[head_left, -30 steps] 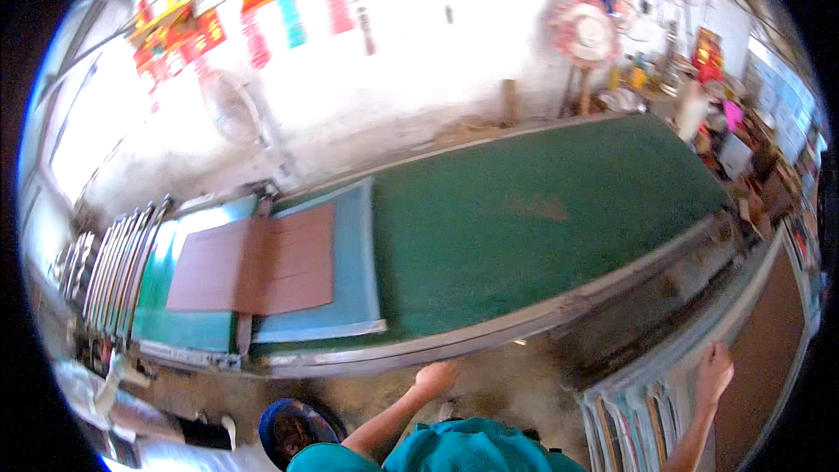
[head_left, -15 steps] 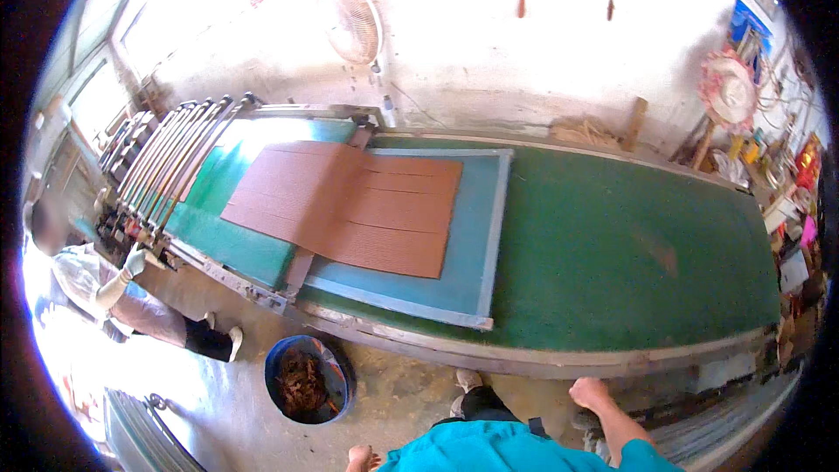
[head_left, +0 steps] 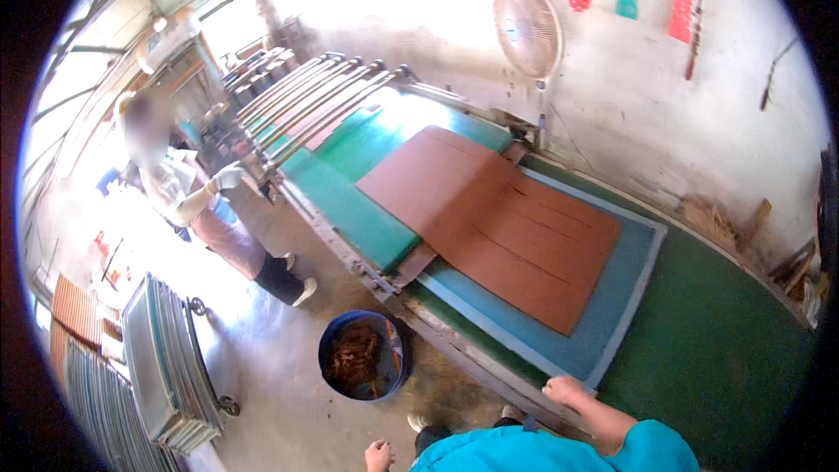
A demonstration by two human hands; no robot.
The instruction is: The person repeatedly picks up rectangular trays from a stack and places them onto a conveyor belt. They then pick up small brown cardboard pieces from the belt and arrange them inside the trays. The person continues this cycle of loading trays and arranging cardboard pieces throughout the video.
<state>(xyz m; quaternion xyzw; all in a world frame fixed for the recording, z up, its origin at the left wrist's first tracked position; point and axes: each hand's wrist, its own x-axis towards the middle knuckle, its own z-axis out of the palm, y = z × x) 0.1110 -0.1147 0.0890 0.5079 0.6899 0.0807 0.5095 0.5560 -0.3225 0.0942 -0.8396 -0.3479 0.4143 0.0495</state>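
My right hand [head_left: 568, 391] is closed in a loose fist with nothing visible in it. It is beside the near corner of a blue screen frame [head_left: 651, 267]; whether it touches the frame I cannot tell. Low at my side, my left hand [head_left: 379, 455] has its fingers curled in, with nothing seen in them. A ribbed brown sheet [head_left: 542, 249] with several slits lies partly on the frame and partly on the raised green belt [head_left: 350, 205], sloping down across the gap between them.
Beyond the green belt stands a row of metal rollers [head_left: 328, 105]. A gloved co-worker [head_left: 210, 218] stands at the left. A blue tub [head_left: 398, 376] of brown scraps sits on the floor near my feet. Stacked frames on a wheeled cart [head_left: 170, 376] stand at lower left. A fan [head_left: 527, 28] hangs on the wall.
My view has swung left, so the table and sheet appear further right. My right hand is now closer to the frame's near corner. Both hands stay curled.
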